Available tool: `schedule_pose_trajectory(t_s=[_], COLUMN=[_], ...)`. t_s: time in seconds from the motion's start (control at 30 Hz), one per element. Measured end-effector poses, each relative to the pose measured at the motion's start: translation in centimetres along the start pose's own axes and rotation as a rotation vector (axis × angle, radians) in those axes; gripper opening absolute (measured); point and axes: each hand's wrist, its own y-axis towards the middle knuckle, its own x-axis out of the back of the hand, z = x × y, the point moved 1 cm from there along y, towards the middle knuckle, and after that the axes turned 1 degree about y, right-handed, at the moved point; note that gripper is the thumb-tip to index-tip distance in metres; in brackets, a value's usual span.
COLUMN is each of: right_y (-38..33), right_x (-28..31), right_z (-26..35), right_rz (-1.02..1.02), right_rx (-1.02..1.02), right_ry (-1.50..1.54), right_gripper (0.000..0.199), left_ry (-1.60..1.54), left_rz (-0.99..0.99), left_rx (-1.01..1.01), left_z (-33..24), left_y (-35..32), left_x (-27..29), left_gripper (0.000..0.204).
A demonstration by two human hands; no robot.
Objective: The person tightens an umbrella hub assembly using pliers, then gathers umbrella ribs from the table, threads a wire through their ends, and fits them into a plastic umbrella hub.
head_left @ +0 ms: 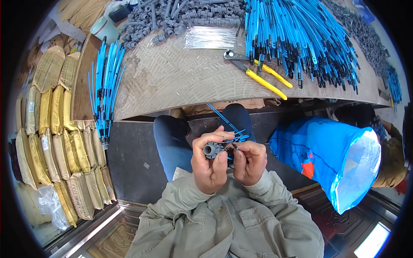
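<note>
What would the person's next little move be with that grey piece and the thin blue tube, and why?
Probably pushing the blue tube into the grey fitting. The left hand holds the fitting with its open end up, and the right hand pinches the tube's end right beside it.

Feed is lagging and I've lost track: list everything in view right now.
grey fitting: one, in left hand
blue tubes: many, bench right
blue tube bundle: one, bench left edge
grey fittings pile: many, bench top
pliers: one, yellow handles, bench centre
blue sack: one, open, right of knees
tan sacks: many, stacked left
left hand: grips fitting
right hand: pinches thin blue tube at fitting
</note>
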Motion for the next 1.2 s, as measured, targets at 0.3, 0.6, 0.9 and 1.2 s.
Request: schedule_pose_trajectory(t_s=[0.3, 0.6, 0.9, 1.2], right_y=[1.1, 0.2, 0.8, 1.7], right_x=[0.5, 0.1, -0.1, 0.8], right_z=[0.8, 0.0, -0.4, -1.1], right_rz=[0.061, -0.008, -0.026, 0.105], right_rx=[0.081, 0.060, 0.211, 0.322], right_ry=[-0.239, -0.261, -0.247, -0.264], right_gripper=[0.008, 0.008, 0.013, 0.028], left_ry=[0.052, 0.101, 0.091, 0.061], left_rz=[0.003, -0.007, -0.001, -0.065], left_rx=[0.051, 0.042, 0.049, 0.039], left_z=[-0.2, -0.4, 0.0, 0.0], left_y=[0.4, 0.6, 0.4, 0.6], left_x=[-0.4, -0.4, -0.2, -0.7], left_gripper=[0.023, 0.023, 0.024, 0.024])
